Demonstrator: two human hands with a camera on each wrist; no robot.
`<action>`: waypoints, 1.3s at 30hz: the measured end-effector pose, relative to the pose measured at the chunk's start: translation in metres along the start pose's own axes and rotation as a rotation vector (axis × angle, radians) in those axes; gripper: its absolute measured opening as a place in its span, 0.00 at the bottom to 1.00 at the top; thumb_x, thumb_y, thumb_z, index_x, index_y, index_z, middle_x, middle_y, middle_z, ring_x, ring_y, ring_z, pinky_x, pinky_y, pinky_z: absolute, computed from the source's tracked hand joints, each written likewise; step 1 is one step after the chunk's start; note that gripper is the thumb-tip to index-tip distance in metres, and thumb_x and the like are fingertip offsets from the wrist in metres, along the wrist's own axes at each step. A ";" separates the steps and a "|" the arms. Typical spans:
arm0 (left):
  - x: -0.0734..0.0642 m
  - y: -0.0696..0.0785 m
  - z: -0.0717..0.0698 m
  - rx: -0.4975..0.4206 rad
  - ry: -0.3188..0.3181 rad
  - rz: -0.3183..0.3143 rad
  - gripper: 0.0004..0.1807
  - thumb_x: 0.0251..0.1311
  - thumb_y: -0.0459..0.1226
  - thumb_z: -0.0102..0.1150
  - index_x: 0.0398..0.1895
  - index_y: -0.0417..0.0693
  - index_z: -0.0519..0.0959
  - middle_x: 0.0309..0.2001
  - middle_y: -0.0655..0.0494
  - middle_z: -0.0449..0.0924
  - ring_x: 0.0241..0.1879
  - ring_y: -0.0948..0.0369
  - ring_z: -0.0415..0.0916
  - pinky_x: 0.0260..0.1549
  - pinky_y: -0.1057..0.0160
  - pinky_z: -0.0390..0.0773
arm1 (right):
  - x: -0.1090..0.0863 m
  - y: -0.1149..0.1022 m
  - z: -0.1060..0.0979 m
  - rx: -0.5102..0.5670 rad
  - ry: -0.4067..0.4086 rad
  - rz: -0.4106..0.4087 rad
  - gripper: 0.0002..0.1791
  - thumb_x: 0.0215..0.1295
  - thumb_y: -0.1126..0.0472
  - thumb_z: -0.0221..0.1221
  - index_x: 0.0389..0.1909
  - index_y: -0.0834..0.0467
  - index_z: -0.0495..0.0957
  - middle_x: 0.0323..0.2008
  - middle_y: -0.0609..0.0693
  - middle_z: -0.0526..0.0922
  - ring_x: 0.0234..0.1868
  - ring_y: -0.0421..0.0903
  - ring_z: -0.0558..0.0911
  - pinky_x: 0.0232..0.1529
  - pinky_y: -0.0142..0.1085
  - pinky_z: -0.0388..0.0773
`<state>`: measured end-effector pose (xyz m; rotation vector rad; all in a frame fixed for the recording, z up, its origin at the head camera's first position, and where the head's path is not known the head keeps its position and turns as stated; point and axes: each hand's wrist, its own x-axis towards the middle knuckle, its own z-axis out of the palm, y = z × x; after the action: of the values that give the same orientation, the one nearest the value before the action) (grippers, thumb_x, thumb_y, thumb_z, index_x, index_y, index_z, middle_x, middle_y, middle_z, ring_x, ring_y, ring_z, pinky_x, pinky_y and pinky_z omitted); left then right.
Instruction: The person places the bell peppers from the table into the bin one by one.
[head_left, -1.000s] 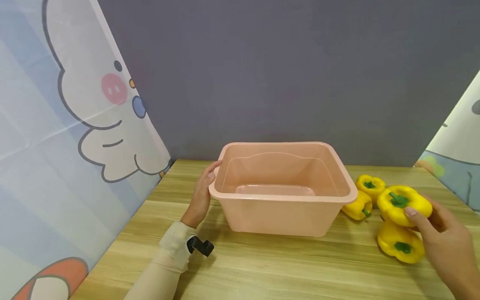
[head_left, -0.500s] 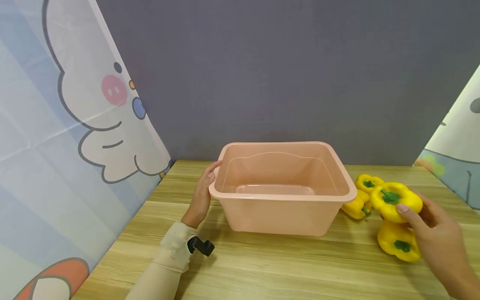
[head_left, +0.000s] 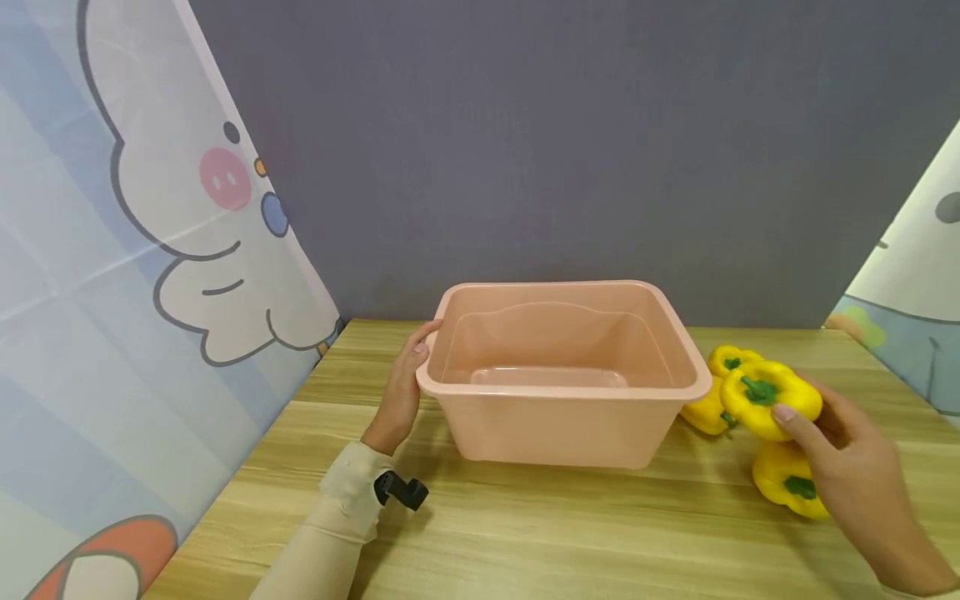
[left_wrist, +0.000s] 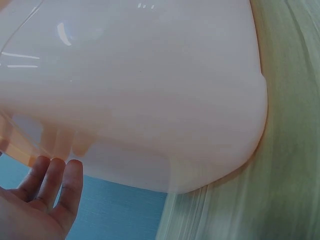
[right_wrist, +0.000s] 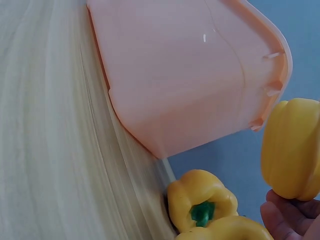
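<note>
My right hand [head_left: 855,462] holds a yellow bell pepper [head_left: 780,400] above the table, thumb on its near side and green stem facing up. A pink plastic tub [head_left: 555,425] stands to the left, its visible inside bare. Against the tub's left rim rests my left hand [head_left: 397,396]; the left wrist view shows its fingers [left_wrist: 70,187] fairly straight, their tips at the wall below the rim. Three more yellow peppers lie right of the tub: a far one [head_left: 727,357], one beside the tub wall [head_left: 701,412], and a nearer one [head_left: 783,477] partly behind the right hand.
The wood-grain table [head_left: 525,533] ends at a dark grey panel [head_left: 540,142] behind the tub. Cartoon-printed sheets hang at the left [head_left: 172,208] and right [head_left: 915,275]. A small black device [head_left: 401,490] is strapped to the left wrist.
My right hand has carried the pepper left towards the tub, now overlapping the view of the peppers beside it. My left hand and the tub stay in place.
</note>
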<state>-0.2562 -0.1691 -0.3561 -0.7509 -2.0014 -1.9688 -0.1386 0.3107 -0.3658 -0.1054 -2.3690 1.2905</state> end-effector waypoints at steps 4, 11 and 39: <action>0.001 -0.001 0.000 -0.006 0.000 0.007 0.29 0.77 0.48 0.36 0.75 0.47 0.62 0.73 0.49 0.61 0.67 0.51 0.62 0.59 0.56 0.68 | 0.003 -0.003 0.000 0.009 0.000 -0.027 0.33 0.73 0.53 0.58 0.76 0.52 0.62 0.50 0.31 0.72 0.42 0.24 0.74 0.35 0.18 0.75; 0.001 -0.002 0.001 -0.010 -0.003 0.006 0.29 0.77 0.49 0.36 0.75 0.48 0.62 0.73 0.49 0.61 0.68 0.52 0.62 0.61 0.56 0.66 | 0.006 -0.012 0.000 0.025 0.023 -0.063 0.32 0.72 0.54 0.59 0.75 0.52 0.63 0.47 0.27 0.72 0.40 0.23 0.76 0.35 0.18 0.75; 0.001 0.002 -0.002 -0.008 0.003 -0.030 0.29 0.76 0.49 0.38 0.74 0.47 0.63 0.73 0.50 0.60 0.68 0.52 0.62 0.61 0.52 0.64 | 0.027 -0.055 0.006 0.059 0.066 -0.174 0.29 0.74 0.57 0.57 0.74 0.54 0.66 0.49 0.34 0.74 0.41 0.30 0.76 0.36 0.18 0.74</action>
<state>-0.2565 -0.1712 -0.3540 -0.7233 -2.0152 -1.9945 -0.1576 0.2825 -0.3148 0.0729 -2.2280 1.2532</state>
